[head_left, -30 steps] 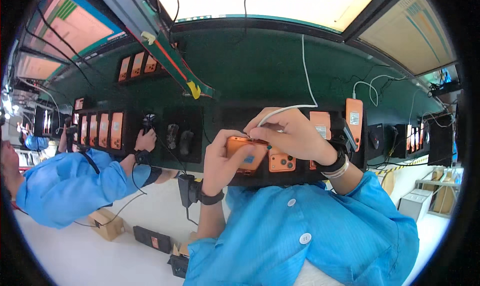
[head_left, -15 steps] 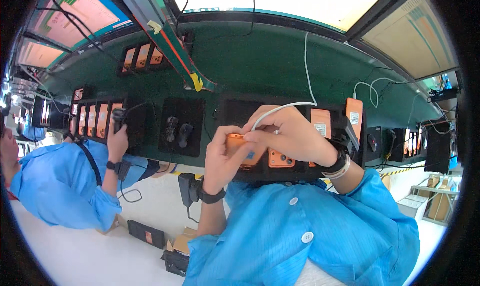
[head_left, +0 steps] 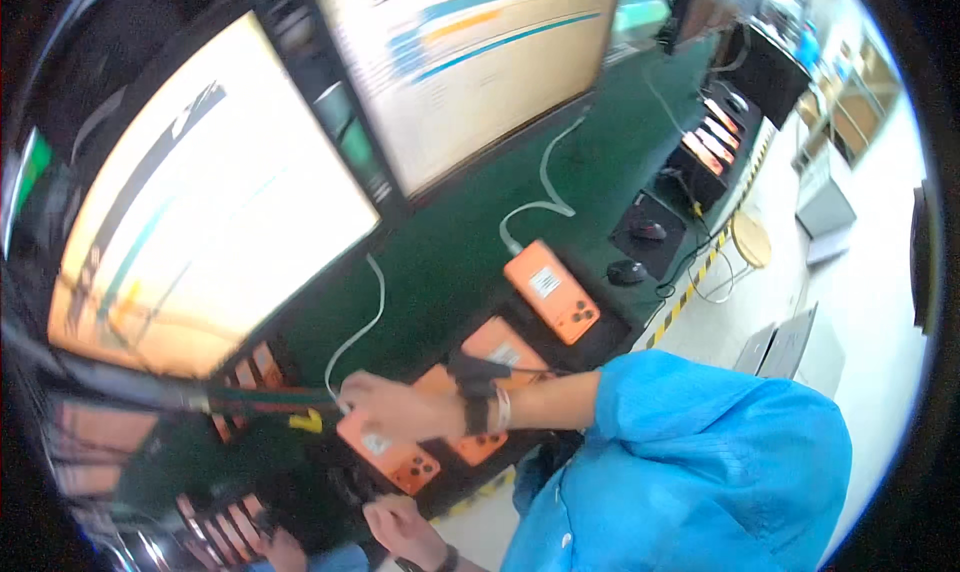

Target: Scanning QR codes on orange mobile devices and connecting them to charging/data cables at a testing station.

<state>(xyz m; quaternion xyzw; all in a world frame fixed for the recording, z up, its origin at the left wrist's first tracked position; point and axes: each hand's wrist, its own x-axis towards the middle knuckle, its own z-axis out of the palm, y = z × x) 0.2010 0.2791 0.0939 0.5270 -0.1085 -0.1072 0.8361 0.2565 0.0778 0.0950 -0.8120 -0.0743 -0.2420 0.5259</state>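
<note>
My right hand [head_left: 385, 407], slightly blurred, is closed over the top end of an orange phone [head_left: 412, 470]. The phone lies back up, its lens cluster toward me and a pale label on its back. A white cable [head_left: 378, 302] runs down to the fingers at that end; its plug is hidden. Below the phone, my left hand [head_left: 400, 527] is apart from it, empty, its fingers loosely bent. Other orange phones [head_left: 500, 347] lie beside and partly under my right forearm.
Another orange phone [head_left: 552, 292] is joined to a white cable [head_left: 545, 187]. Two large monitors [head_left: 480, 82] stand along the green table [head_left: 460, 242]. Computer mice [head_left: 627, 272] lie to the right. A co-worker's hand [head_left: 285, 550] is near a row of phones at lower left.
The view has swung right and tilted. The phone that both hands held is now lower, under my right hand only. My left hand has come off it.
</note>
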